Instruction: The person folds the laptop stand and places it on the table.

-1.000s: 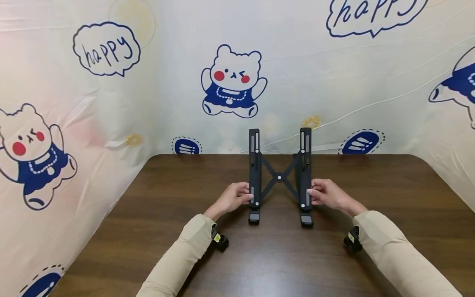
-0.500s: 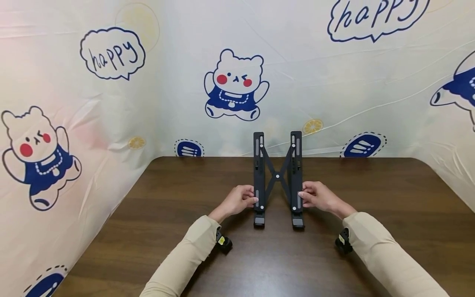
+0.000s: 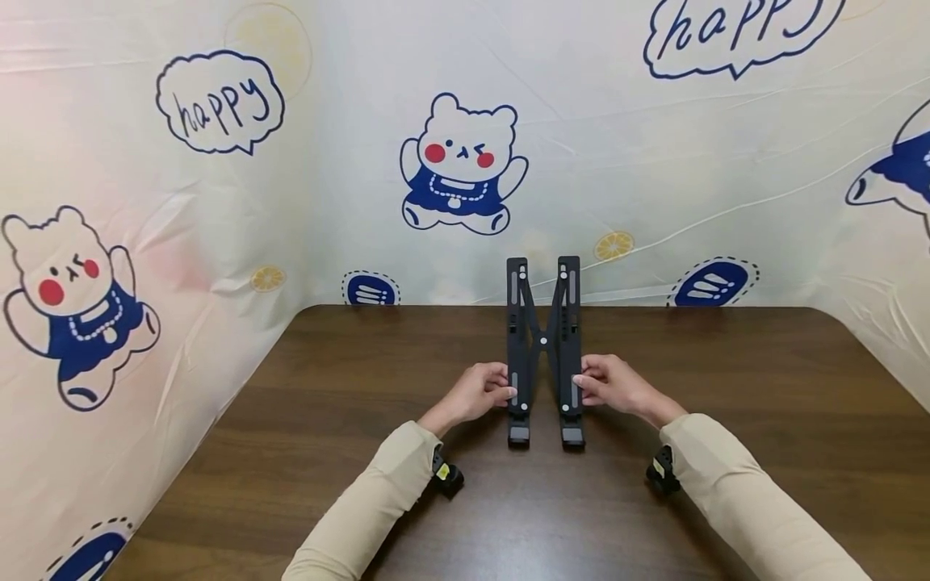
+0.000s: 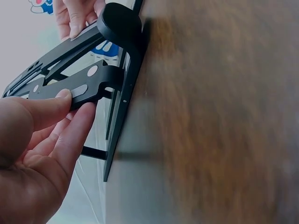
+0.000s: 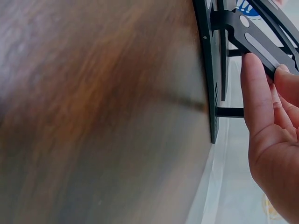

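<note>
A black folding laptop stand (image 3: 517,347) stands on the brown table, its two long arms close together and joined by a narrow X-shaped crosspiece (image 3: 543,340). My left hand (image 3: 477,392) pinches the left arm near its front end, thumb on top by a grey pad. On the other side, my right hand (image 3: 617,384) pinches the right arm at about the same height. In the left wrist view, the thumb and fingers of the left hand (image 4: 51,144) grip the arm's edge above the base bar. The right wrist view has the right hand (image 5: 275,112) gripping likewise.
The wood-grain table (image 3: 305,452) reaches back to a pale curtain (image 3: 349,161) printed with bears and "happy" bubbles, which also hangs along both sides. A small black camera is strapped to each wrist, below beige sleeves (image 3: 370,492).
Both hands have moved inward, bringing the stand's two arms closer together. The crosspiece has narrowed from a wide X to a slim one. Each hand keeps its pinch.
</note>
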Demonstrator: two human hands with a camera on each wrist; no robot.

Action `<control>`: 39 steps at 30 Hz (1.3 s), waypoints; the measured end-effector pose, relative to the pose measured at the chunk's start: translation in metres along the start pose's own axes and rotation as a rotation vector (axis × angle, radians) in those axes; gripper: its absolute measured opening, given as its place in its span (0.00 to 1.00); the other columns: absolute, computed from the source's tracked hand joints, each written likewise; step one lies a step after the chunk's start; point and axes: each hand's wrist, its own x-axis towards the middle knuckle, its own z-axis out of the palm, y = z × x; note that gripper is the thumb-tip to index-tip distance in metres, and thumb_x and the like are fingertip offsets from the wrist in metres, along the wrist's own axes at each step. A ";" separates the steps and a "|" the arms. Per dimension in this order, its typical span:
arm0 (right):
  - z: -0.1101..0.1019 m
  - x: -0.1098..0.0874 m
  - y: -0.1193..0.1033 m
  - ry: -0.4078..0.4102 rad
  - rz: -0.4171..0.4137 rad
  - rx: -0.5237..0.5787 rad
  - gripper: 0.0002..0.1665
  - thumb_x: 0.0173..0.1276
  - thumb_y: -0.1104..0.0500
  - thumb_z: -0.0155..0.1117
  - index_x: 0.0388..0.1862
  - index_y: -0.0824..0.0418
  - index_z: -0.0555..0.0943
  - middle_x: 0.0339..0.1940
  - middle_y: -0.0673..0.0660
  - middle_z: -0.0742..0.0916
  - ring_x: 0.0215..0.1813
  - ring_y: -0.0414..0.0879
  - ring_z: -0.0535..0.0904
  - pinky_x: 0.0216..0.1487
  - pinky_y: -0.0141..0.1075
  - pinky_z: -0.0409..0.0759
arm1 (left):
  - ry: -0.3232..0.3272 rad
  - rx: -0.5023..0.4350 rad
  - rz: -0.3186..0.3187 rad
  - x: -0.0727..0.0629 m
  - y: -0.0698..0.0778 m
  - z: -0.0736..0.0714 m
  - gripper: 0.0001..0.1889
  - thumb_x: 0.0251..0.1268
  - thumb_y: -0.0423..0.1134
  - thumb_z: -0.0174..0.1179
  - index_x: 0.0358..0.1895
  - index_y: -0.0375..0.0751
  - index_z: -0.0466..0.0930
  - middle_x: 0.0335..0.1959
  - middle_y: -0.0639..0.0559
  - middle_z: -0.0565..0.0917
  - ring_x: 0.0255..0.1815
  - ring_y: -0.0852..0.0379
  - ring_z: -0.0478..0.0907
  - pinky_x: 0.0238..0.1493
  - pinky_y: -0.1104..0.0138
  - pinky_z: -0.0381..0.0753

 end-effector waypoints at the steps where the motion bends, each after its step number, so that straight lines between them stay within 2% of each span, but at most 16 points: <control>1: 0.001 0.000 0.000 -0.002 0.001 -0.004 0.05 0.64 0.69 0.52 0.33 0.72 0.71 0.28 0.60 0.80 0.30 0.48 0.77 0.33 0.41 0.79 | 0.000 -0.005 0.007 0.000 0.000 0.001 0.05 0.58 0.28 0.56 0.36 0.30 0.75 0.30 0.45 0.77 0.31 0.55 0.78 0.32 0.70 0.79; 4: 0.002 0.002 -0.002 -0.007 0.003 -0.015 0.04 0.64 0.68 0.52 0.32 0.71 0.71 0.27 0.59 0.79 0.29 0.48 0.77 0.33 0.40 0.79 | -0.001 -0.028 0.020 -0.002 0.009 0.003 0.05 0.58 0.26 0.55 0.36 0.27 0.74 0.30 0.41 0.77 0.32 0.50 0.79 0.33 0.67 0.79; 8: 0.006 0.003 -0.004 -0.012 0.001 -0.019 0.04 0.64 0.68 0.53 0.31 0.71 0.71 0.27 0.59 0.80 0.30 0.49 0.77 0.33 0.41 0.79 | -0.007 -0.049 0.030 -0.003 0.014 0.007 0.04 0.57 0.25 0.55 0.35 0.26 0.74 0.30 0.40 0.77 0.32 0.47 0.79 0.33 0.66 0.79; 13: 0.011 0.004 -0.003 -0.011 0.003 -0.037 0.03 0.63 0.69 0.54 0.31 0.70 0.71 0.27 0.60 0.80 0.30 0.50 0.78 0.33 0.42 0.79 | -0.012 -0.024 0.024 0.003 0.005 0.013 0.03 0.58 0.27 0.55 0.34 0.30 0.74 0.29 0.45 0.78 0.31 0.54 0.79 0.32 0.69 0.79; 17: 0.011 0.005 -0.004 -0.020 0.002 -0.029 0.04 0.63 0.68 0.54 0.33 0.71 0.72 0.29 0.62 0.81 0.31 0.49 0.78 0.33 0.40 0.79 | -0.020 -0.003 0.010 0.006 0.008 0.015 0.03 0.58 0.28 0.55 0.34 0.32 0.75 0.29 0.47 0.78 0.30 0.57 0.78 0.31 0.71 0.78; 24: 0.008 0.005 -0.012 -0.036 -0.084 0.008 0.06 0.63 0.64 0.55 0.31 0.68 0.72 0.28 0.58 0.82 0.29 0.44 0.79 0.31 0.37 0.80 | -0.017 -0.012 0.017 0.011 0.014 0.016 0.06 0.58 0.28 0.56 0.38 0.30 0.75 0.30 0.45 0.79 0.31 0.56 0.79 0.31 0.71 0.78; 31: 0.011 0.007 -0.009 -0.015 -0.003 -0.006 0.04 0.63 0.69 0.53 0.35 0.72 0.73 0.30 0.63 0.82 0.31 0.48 0.79 0.32 0.39 0.79 | -0.014 -0.008 -0.003 0.011 0.011 0.019 0.06 0.57 0.28 0.56 0.37 0.31 0.76 0.30 0.46 0.79 0.30 0.58 0.78 0.31 0.72 0.78; 39: 0.014 0.005 -0.008 -0.009 0.011 -0.004 0.06 0.64 0.68 0.53 0.37 0.73 0.73 0.31 0.62 0.82 0.30 0.47 0.79 0.32 0.38 0.80 | -0.016 -0.010 -0.011 0.011 0.012 0.020 0.06 0.57 0.27 0.56 0.37 0.30 0.75 0.29 0.46 0.78 0.30 0.57 0.79 0.30 0.72 0.78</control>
